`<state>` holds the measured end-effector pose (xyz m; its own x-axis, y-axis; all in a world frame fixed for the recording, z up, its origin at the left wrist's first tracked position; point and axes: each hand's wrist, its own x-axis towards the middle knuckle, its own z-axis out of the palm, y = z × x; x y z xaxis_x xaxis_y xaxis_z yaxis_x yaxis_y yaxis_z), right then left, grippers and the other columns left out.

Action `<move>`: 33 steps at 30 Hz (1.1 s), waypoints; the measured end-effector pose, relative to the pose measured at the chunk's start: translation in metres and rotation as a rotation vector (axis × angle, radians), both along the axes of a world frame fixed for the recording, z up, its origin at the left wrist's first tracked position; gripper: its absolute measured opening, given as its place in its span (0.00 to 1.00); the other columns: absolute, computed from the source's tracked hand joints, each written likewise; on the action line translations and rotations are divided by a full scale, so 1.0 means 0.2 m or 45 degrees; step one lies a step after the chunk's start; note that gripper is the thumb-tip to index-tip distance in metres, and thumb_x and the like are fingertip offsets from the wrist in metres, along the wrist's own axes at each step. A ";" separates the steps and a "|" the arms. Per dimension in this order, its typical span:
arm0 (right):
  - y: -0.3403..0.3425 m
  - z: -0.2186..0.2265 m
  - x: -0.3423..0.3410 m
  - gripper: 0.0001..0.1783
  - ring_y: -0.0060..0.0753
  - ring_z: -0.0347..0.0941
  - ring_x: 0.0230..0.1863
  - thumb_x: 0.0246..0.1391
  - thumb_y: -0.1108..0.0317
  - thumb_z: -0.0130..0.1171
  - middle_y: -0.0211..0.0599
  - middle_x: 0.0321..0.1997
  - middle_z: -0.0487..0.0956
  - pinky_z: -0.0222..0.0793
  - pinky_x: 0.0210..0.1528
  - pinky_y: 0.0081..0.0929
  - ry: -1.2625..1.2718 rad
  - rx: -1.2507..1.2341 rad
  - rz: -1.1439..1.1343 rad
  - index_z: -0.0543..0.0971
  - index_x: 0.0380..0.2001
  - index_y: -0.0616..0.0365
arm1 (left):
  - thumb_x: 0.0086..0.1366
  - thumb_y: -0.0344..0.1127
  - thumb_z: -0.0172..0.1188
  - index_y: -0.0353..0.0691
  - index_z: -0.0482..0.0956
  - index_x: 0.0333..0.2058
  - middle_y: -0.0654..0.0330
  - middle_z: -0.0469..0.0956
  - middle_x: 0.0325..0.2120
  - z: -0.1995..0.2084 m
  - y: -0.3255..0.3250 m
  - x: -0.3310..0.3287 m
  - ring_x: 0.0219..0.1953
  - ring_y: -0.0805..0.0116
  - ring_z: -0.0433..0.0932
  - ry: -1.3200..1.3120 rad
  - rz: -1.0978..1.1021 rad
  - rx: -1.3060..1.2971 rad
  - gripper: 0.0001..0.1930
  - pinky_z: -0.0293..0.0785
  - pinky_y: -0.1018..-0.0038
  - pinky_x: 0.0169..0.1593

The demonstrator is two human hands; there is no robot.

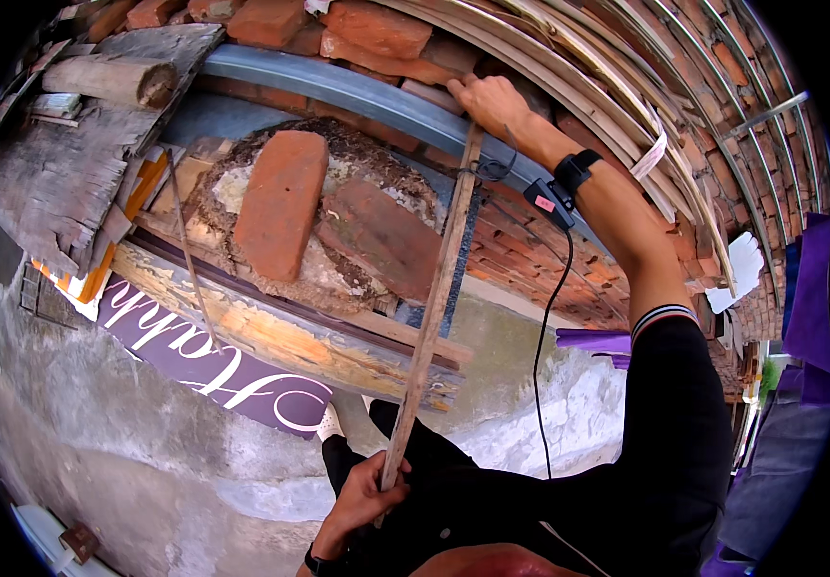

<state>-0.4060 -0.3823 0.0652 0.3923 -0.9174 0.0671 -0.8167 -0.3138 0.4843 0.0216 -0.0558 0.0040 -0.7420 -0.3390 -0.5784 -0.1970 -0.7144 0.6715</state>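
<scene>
A long, narrow wooden strip (434, 288) slants across in front of me. My left hand (369, 492) is closed around its near end, close to my body. At the far end, beside the brick wall, my right hand (500, 108) is closed on the strip; its fingertips are partly hidden. Thin dark wire (494, 170) is looped about the strip just below that hand. Left of the strip, an orange brick (280, 204) and a darker, dirt-stained brick (381, 238) lie on a mound of crumbly soil. The strip crosses over a grey metal beam (338, 93).
Long wooden slats (569, 82) lean along the brick wall (713, 125). At the left are a weathered board (54, 183) and a short log (107, 79). A rough timber (280, 327) and a purple banner (218, 370) lie nearer me. A white glove (744, 271) hangs at right.
</scene>
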 end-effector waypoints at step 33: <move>0.09 -0.11 -0.01 0.16 0.58 0.75 0.29 0.50 0.61 0.55 0.52 0.28 0.78 0.71 0.33 0.45 -0.742 -0.787 -0.507 0.72 0.37 0.61 | 0.50 0.20 0.61 0.37 0.69 0.37 0.68 0.68 0.18 0.00 -0.01 0.00 0.18 0.81 0.68 0.013 -0.031 -0.022 0.15 0.63 0.82 0.22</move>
